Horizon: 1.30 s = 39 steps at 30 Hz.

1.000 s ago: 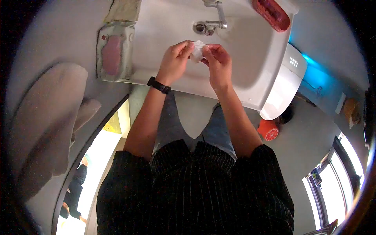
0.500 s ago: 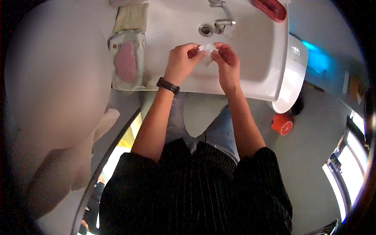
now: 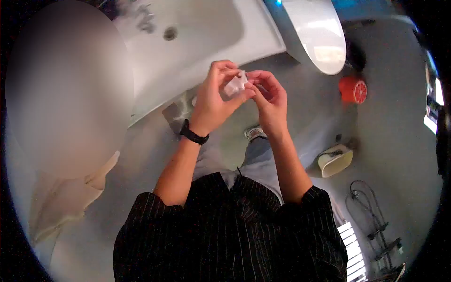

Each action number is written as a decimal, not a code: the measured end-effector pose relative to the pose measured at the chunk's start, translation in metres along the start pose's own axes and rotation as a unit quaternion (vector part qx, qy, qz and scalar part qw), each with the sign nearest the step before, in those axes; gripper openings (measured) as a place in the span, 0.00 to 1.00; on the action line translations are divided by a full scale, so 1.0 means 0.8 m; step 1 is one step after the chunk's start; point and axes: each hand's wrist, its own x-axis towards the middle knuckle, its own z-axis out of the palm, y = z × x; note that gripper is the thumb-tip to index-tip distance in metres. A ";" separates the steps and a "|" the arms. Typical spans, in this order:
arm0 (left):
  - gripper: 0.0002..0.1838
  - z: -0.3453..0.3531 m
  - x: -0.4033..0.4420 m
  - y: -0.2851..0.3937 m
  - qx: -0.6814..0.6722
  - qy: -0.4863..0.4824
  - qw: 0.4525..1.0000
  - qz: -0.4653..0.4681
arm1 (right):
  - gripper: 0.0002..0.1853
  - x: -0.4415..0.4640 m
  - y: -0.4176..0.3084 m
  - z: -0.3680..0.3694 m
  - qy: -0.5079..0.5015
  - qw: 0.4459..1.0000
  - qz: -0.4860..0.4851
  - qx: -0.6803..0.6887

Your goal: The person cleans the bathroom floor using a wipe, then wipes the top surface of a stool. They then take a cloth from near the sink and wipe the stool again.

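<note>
Between my two hands is a small crumpled white piece, thin like tissue or plastic film; its exact kind is unclear. My left hand, with a black band on the wrist, has its fingers closed on the left side of it. From the other side, my right hand pinches its edge with thumb and fingertips, and the fingers of both hands nearly meet. Both hands are in the air just in front of the white washbasin's front edge.
A tap and drain are in the basin. To the right are a white toilet, an orange-red citrus-patterned object, a pale bin and a shower hose. Beige cloth hangs at left.
My view and body have turned right, away from over the basin. Both hands, still on the white piece, have moved from above the basin to beyond its front edge.
</note>
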 end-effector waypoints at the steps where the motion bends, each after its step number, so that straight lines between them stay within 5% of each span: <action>1: 0.22 0.032 0.002 -0.007 0.005 -0.018 1.000 -0.001 | 0.09 -0.009 0.000 -0.036 0.016 1.000 -0.004 0.008; 4: 0.21 0.144 0.005 -0.026 0.092 -0.118 0.987 0.063 | 0.10 -0.055 -0.002 -0.163 0.057 0.997 0.030 0.047; 7: 0.15 0.255 0.001 -0.039 0.225 -0.235 0.945 0.024 | 0.12 -0.107 0.011 -0.288 0.104 0.983 0.007 0.152; 11: 0.12 0.409 -0.003 -0.096 0.143 -0.225 0.959 -0.094 | 0.13 -0.169 0.006 -0.449 0.205 0.938 0.025 0.279; 13: 0.13 0.488 0.000 -0.108 0.134 -0.248 0.956 -0.083 | 0.13 -0.205 -0.006 -0.531 0.280 0.883 -0.008 0.376; 15: 0.16 0.552 -0.002 -0.106 0.007 -0.220 0.967 -0.131 | 0.14 -0.233 -0.012 -0.593 0.314 0.863 -0.017 0.396; 16: 0.20 0.485 0.000 -0.108 0.010 -0.255 0.960 -0.118 | 0.14 -0.230 0.001 -0.527 0.344 0.861 -0.009 0.375; 19: 0.18 0.559 0.001 -0.094 0.053 -0.300 0.939 -0.162 | 0.14 -0.255 -0.013 -0.594 0.387 0.839 -0.019 0.383; 21: 0.20 0.575 0.008 -0.101 0.106 -0.343 0.924 -0.130 | 0.09 -0.262 -0.015 -0.605 0.456 0.859 -0.017 0.233; 22: 0.21 0.578 0.011 -0.105 0.206 -0.416 0.885 -0.042 | 0.09 -0.264 -0.015 -0.604 0.466 0.853 -0.017 0.235; 23: 0.23 0.580 0.016 -0.108 0.299 -0.477 0.825 0.051 | 0.10 -0.264 -0.015 -0.601 0.468 0.883 -0.029 0.036; 24: 0.24 0.592 0.018 -0.104 0.323 -0.540 0.777 -0.006 | 0.11 -0.267 -0.016 -0.606 0.450 0.877 -0.033 -0.165; 27: 0.23 0.638 0.018 -0.097 0.283 -0.583 0.760 -0.053 | 0.11 -0.257 -0.022 -0.619 0.334 0.870 -0.150 -0.330; 29: 0.23 0.666 0.021 -0.106 0.232 -0.577 0.783 -0.021 | 0.14 -0.250 -0.029 -0.626 0.323 0.852 -0.156 -0.382; 31: 0.22 0.684 0.035 -0.116 0.181 -0.601 0.762 0.160 | 0.17 -0.245 -0.033 -0.631 0.294 0.840 -0.167 -0.425; 33: 0.20 0.699 0.058 -0.120 0.217 -0.629 0.739 0.108 | 0.21 -0.242 -0.035 -0.638 0.297 0.846 -0.118 -0.426; 35: 0.20 0.730 0.083 -0.118 0.294 -0.687 0.637 0.189 | 0.22 -0.240 -0.037 -0.649 0.343 0.841 -0.110 -0.404; 36: 0.19 0.743 0.087 -0.118 0.247 -0.691 0.650 0.198 | 0.23 -0.242 -0.041 -0.653 0.376 0.835 -0.105 -0.389; 37: 0.19 0.755 0.082 -0.109 0.246 -0.702 0.639 0.198 | 0.23 -0.250 -0.043 -0.654 0.389 0.832 -0.099 -0.384; 39: 0.16 0.783 0.075 -0.096 0.175 -0.708 0.684 0.010 | 0.22 -0.257 -0.045 -0.668 0.425 0.821 -0.107 -0.367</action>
